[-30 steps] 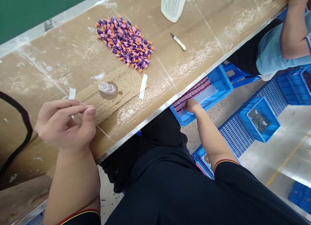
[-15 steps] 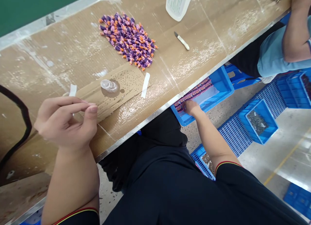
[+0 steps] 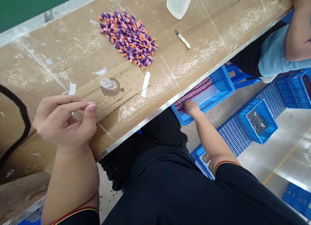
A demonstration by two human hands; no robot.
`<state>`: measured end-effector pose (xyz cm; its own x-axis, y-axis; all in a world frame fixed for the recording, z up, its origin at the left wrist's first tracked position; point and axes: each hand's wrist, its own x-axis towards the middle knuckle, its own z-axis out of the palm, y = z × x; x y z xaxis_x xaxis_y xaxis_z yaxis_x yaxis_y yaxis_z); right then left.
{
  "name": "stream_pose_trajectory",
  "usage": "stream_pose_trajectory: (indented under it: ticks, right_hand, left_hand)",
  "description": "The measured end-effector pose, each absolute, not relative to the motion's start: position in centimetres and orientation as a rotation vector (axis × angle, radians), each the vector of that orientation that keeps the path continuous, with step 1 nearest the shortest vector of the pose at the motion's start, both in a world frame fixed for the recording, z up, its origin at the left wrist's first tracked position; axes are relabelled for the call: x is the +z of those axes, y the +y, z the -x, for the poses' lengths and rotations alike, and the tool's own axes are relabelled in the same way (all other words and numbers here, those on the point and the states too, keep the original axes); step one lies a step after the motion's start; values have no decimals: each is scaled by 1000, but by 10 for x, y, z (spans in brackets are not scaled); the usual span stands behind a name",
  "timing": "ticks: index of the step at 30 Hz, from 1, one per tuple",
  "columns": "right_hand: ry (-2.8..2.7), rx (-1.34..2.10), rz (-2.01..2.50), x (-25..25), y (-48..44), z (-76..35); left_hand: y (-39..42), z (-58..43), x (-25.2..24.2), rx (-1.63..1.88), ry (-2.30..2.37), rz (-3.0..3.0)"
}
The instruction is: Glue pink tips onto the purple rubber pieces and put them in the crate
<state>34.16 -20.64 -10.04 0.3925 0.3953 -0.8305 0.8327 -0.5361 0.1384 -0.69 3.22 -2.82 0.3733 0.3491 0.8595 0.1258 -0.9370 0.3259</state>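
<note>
At the left, above the cardboard-covered table, my left hand (image 3: 66, 119) is closed in a pinch, thumb against forefinger; anything between the tips is too small to make out. My right hand (image 3: 190, 107) reaches down into a blue bin (image 3: 228, 81) beside the table edge. It touches neat rows of small purple, pink and orange pieces (image 3: 199, 90) there, its fingers hidden from view. Beyond my left hand, a small clear plastic cup (image 3: 109, 84) stands on a spotted cardboard strip (image 3: 131, 77). A heap of small purple, pink and orange figures (image 3: 128, 37) lies farther back.
A small knife (image 3: 182, 39) with a pale handle and a white bottle (image 3: 179, 5) lie on the table. White tape (image 3: 145, 84) crosses the strip's end. A black cable (image 3: 23, 115) curves at left. A co-worker's arm (image 3: 298, 34) is at right, above blue baskets (image 3: 257, 121).
Both hands stay almost where they were, my left still pinched and my right still in the bin. The view has shifted only slightly.
</note>
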Motion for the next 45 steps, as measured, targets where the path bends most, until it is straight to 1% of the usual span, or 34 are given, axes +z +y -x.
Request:
stream_pose_trajectory:
  ticks: [11, 19, 23, 27, 35, 41, 45]
  right_hand:
    - [1092, -1058, -2082, -98, -206, -340]
    - [1123, -1066, -2083, -101, -205, -336]
    - [1110, -1066, -2085, -102, -204, -335]
    - [1123, -1079, -2094, -99, -205, -336]
    - [1062, -1003, -2142, -89, -214, -358]
    - [968, -996, -2124, -98, -213, -362]
    - [1011, -1071, -2066, -104, -213, -358]
  left_hand:
    - [31, 8, -30, 1593, 499, -2428]
    - [30, 7, -30, 1595, 698, -2372]
    - [29, 7, -30, 1607, 638, -2399]
    - [30, 7, -31, 1587, 689, -2419]
    - [29, 5, -28, 1605, 522, -2396]
    - [31, 8, -30, 1607, 570, -2442]
    - [31, 9, -31, 1602, 584, -2431]
